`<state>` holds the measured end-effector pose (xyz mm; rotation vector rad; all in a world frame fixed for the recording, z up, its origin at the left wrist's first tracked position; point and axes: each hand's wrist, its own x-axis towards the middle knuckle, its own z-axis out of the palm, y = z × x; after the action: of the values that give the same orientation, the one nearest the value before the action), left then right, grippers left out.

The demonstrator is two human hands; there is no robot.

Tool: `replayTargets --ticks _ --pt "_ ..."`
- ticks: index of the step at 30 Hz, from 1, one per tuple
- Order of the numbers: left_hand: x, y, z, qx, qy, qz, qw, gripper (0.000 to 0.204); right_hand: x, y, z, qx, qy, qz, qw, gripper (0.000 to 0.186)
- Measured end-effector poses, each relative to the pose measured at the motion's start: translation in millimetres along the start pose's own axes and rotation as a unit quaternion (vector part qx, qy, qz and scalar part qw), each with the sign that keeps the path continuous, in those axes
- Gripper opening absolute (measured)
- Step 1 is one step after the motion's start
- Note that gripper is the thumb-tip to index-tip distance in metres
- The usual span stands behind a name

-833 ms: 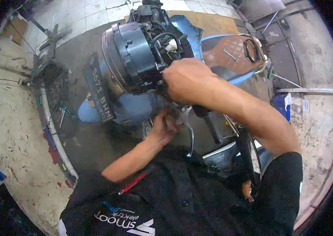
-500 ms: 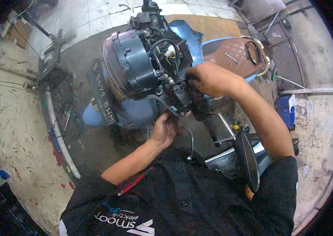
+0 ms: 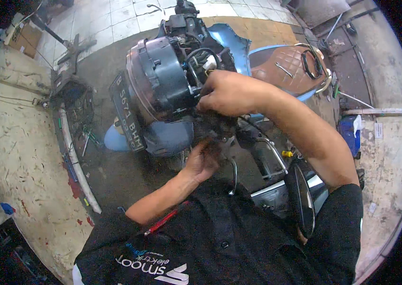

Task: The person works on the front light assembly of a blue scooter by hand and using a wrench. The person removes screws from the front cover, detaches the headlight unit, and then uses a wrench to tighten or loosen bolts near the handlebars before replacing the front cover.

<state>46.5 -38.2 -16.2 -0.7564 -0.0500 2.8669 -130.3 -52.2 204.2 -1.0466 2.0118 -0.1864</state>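
– Moved leftward since half a second ago: right hand, from farther right back to the headlight housing. Nearly unmoved: left hand.

– And largest in view?

– Light-blue scooter, filling the upper middle of the frame, front end toward the left. Next in size, the dark headlight housing, above and left of centre, just beside the right hand.

– State of the grips?

– Right: fingers curled narrow near the housing's lower right edge; anything between them hidden, so cannot tell. Left: lower, near the middle of the frame, fingers bent and blurred, just left of the brake lever; cannot tell whether holding anything.

– Best way of working there?

– Probably best to steady from below with the left, keep pressure light with the right, and feel for the part before forcing anything. Watch the loose wiring and the white connector, close above the right hand; likely easy to snag.

– Containers?

– Cardboard box at upper left, contents not visible. Blue bin toward the right edge, inside not readable, with white paper or cloth at its rim.
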Motion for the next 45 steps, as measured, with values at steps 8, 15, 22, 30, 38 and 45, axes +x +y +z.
replayTargets --ticks 8,15,22,30,38,45 --pt "-7 2 16 0.081 -0.041 0.051 0.995 0.05 -10 15 17 0.14 0.003 -0.114 0.984 0.044" --pt "-23 5 45 0.069 -0.029 0.081 0.994 0.035 -29 -15 9 0.038 0.085 -0.274 0.957 0.03" --pt "-5 4 4 0.086 -0.034 0.056 0.994 0.033 -41 -69 3 0.015 0.153 -0.369 0.917 0.046" --pt "-4 1 4 0.121 -0.059 0.048 0.99 0.032 -31 10 -5 -0.15 0.097 -0.093 0.98 0.034" --pt "-2 1 -5 0.096 -0.048 0.036 0.994 0.035 -13 -7 18 -0.26 -0.021 -0.023 0.965 0.025" --pt "-11 7 1 0.099 -0.066 0.029 0.992 0.036 13 -2 35 -0.317 -0.015 -0.051 0.947 0.021"
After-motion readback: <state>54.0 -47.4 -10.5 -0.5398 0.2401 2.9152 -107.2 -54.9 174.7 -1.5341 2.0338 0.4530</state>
